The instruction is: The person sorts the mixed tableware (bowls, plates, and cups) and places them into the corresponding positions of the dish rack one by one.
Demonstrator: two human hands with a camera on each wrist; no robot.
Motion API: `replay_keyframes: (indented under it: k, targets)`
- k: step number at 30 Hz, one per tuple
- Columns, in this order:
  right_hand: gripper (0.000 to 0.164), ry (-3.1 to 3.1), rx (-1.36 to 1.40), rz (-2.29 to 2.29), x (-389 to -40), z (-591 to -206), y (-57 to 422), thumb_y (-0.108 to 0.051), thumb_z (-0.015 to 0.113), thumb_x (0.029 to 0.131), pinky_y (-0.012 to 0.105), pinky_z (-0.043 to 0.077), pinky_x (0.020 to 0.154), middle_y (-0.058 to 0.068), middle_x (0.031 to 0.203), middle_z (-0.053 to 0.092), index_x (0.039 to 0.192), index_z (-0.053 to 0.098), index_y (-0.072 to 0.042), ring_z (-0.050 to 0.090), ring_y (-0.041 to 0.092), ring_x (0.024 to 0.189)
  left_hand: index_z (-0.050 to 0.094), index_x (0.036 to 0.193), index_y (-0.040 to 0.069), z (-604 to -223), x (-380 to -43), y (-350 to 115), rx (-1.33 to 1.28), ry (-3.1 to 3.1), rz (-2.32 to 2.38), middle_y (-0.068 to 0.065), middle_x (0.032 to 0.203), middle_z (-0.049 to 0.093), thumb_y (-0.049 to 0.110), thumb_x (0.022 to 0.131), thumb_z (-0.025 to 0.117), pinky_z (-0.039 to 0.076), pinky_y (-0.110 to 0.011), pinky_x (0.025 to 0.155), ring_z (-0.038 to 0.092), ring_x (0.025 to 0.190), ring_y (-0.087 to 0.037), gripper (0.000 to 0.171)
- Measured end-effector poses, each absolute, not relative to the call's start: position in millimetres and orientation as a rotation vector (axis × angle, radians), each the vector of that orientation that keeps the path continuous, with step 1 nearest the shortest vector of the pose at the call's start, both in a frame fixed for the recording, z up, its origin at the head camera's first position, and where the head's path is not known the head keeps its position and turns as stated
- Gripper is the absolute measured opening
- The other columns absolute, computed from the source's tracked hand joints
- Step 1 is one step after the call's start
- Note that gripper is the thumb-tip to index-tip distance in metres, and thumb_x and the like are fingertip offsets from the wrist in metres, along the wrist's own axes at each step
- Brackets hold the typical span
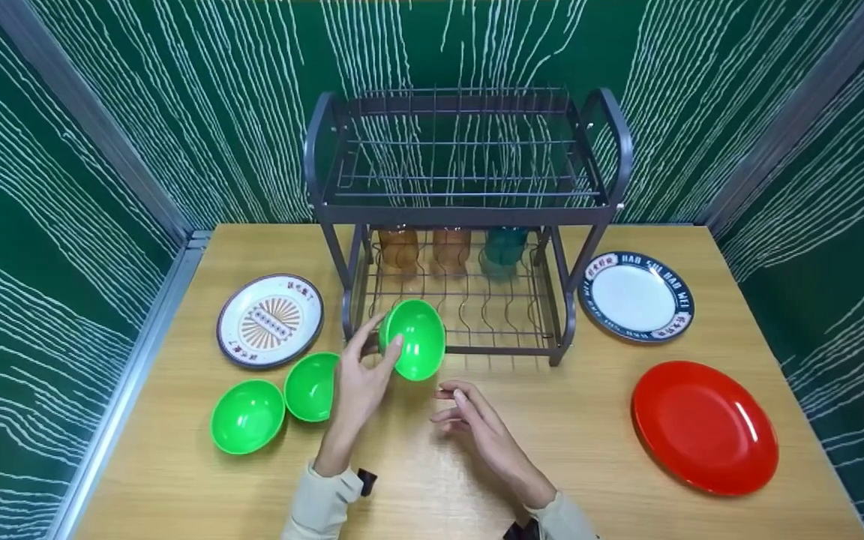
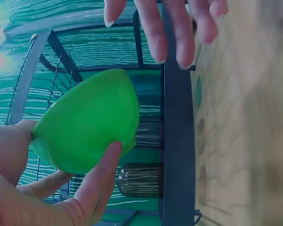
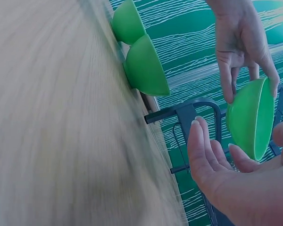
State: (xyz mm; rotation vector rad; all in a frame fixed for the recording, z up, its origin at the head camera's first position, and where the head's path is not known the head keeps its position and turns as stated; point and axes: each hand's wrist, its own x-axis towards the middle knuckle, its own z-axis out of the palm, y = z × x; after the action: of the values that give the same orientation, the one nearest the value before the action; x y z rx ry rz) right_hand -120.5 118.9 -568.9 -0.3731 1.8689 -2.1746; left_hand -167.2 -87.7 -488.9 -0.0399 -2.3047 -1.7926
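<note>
Green bowl (image 1: 418, 341) is up off the tabletop (image 1: 589, 450), in the left hand (image 1: 357, 386), near the front of the rack (image 1: 469, 216). It tilts so its inside shows to the person. Left fingers grip the wall: thumb inside the near rim, others behind, on the outer side. Right hand (image 1: 486, 429) waits near it, fingers loosely spread, nothing in them, a gap between.

Glossy, thin-looking wall. I take it for plastic: light, fairly stiff, unlikely to break from a knock. The smooth sheen suggests it could slip from a slack pinch. Best hold, to my eye: rim between thumb and fingers, or a palm cupped beneath. Left-wrist view is dim; can't tell whether the base has a foot ring.

Two matching bowls (image 1: 248, 416) sit mouth up on the tabletop at left; same hold should suit.
</note>
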Motion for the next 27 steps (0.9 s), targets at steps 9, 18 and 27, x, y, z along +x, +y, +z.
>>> replay_keyframes:
  k: [9,18,27]
  targets:
    - [0.051,1.835,-0.331,-2.146,-116.9,-569.4,117.5,-0.032,0.033,0.114,0.043,0.052,0.101,0.035,0.141,0.044,0.143,0.041,0.010,0.063,0.037,0.112,0.062,0.140,0.011,-480.0,-180.7,-87.7,-0.051,-2.337,-1.647,-0.016,0.135,0.064,0.028,0.093,0.078,0.050,-0.056,0.101,0.062,0.120,-0.036,0.052]
    - [0.046,1.867,-0.343,-2.073,-112.6,-573.6,118.1,-0.032,0.037,0.113,0.039,0.054,0.098,0.033,0.134,0.052,0.137,0.050,0.006,0.063,0.040,0.110,0.063,0.140,0.016,-471.2,-197.8,-82.7,0.018,-2.439,-1.422,-0.018,0.118,0.063,0.032,0.091,0.079,0.056,-0.050,0.089,0.063,0.106,-0.032,0.054]
    - [0.037,1.933,-0.445,-1.996,-104.0,-580.7,119.6,-0.022,0.047,0.111,0.048,0.057,0.091,0.030,0.127,0.057,0.136,0.051,0.004,0.064,0.043,0.106,0.064,0.138,0.012,-465.1,-216.3,-78.0,0.000,-2.442,-1.208,-0.021,0.112,0.062,0.030,0.090,0.080,0.056,-0.050,0.085,0.062,0.100,-0.036,0.054]
